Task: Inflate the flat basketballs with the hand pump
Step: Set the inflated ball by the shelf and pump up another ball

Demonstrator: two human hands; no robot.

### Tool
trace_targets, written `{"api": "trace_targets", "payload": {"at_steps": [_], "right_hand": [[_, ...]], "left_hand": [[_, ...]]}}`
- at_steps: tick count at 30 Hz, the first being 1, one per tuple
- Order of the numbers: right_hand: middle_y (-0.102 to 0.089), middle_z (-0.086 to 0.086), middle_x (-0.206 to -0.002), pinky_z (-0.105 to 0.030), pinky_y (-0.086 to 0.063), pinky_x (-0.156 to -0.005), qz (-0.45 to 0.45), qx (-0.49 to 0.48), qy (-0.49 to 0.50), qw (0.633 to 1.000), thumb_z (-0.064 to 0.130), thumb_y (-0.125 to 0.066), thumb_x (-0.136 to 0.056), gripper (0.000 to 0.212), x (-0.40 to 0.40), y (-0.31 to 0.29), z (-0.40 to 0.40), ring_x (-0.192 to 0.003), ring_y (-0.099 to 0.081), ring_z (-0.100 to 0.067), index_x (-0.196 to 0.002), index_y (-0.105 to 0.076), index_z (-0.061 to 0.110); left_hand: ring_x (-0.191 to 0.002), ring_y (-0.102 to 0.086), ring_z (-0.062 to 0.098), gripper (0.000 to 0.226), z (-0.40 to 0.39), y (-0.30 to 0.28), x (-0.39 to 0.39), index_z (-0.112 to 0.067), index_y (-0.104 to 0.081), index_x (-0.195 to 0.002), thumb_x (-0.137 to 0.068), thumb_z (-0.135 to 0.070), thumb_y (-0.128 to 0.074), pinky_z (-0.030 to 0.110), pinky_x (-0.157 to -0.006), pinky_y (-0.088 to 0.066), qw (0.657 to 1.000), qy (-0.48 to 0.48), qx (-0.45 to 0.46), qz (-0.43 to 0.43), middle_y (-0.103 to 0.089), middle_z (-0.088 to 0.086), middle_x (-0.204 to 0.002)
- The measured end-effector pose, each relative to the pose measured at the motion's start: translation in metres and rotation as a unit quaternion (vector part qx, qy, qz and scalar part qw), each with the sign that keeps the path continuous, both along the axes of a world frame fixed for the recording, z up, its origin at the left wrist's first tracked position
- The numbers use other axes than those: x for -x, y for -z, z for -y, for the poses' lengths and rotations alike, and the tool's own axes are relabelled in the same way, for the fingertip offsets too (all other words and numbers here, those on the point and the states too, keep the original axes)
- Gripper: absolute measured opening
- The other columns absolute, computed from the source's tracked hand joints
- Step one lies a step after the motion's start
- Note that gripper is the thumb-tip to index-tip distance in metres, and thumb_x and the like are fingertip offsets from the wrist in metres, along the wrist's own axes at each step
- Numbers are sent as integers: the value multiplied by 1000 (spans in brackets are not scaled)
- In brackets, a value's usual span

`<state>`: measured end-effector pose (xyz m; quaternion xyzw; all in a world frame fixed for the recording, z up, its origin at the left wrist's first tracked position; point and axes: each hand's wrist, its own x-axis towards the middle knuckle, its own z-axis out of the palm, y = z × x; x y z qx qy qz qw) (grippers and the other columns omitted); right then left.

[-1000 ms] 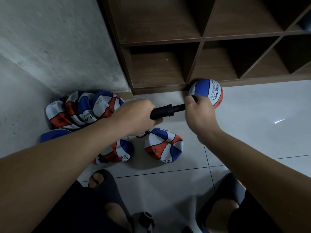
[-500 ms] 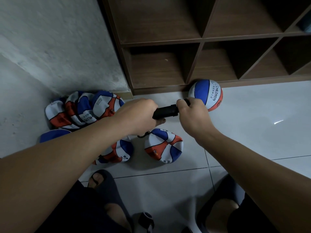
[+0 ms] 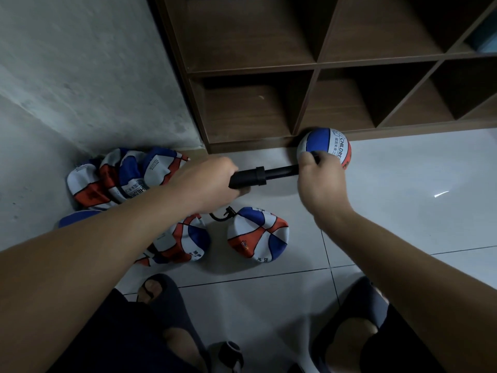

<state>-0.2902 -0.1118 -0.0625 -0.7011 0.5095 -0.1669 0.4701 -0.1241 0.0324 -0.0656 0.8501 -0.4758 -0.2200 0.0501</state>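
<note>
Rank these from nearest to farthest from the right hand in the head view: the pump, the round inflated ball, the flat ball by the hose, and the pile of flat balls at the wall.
1. Pump: held in the right hand.
2. Inflated ball: just beyond the fingers, by the shelf.
3. Flat ball by the hose: below, toward the feet.
4. Pile of flat balls: far left, by the wall.

The round ball (image 3: 324,145) by the shelf says "CHILDRE" in dark letters on its white part; a hand hides the end. Small signs beside it are too tiny to read. The flat balls (image 3: 126,176) on the left show "HILD".
</note>
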Motion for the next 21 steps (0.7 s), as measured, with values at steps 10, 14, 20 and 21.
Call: {"api": "trace_targets", "payload": {"at_steps": [10, 14, 20, 21], "right_hand": [[-47, -2, -66, -33, -35, -56, 11, -38, -75, 996, 23, -49, -107, 29, -5, 1, -29, -58, -42, -15, -79, -52, 15], [-48, -1, -67, -31, -35, -54, 1, -49, -76, 996, 24, -49, -108, 30, -7, 0, -28, -57, -43, -14, -80, -54, 15], [-49, -3, -68, -35, -38, -60, -22, -50, -37, 998, 27, -51, -104, 28, -4, -7, -3, -62, -44, -22, -82, -56, 10], [-47, -3, -69, -37, -39, -62, -18, -53, -16, 998, 27, -51, -103, 26, -2, -9, 6, -63, -43, -24, -82, -55, 11]], "left_hand": [[-59, -63, 18, 39, 6, 4, 23, -32, -58, -74, -99, -59, -70, 33, -55, -43, 1000, 10, 3, -18, -63, -2, -67], [-62, -65, 18, 35, 6, 1, 20, -32, -62, -80, -100, -60, -68, 33, -55, -47, 1000, 14, -9, -5, -65, -2, -70], [-59, -68, 21, 38, 1, 0, 2, -25, -68, -76, -100, -55, -69, 35, -53, -52, 1000, 4, -13, -11, -68, 1, -66], [-59, -69, 24, 39, -1, 1, -4, -24, -69, -75, -99, -54, -70, 36, -55, -54, 1000, -6, -12, -14, -68, 3, -66]]}}
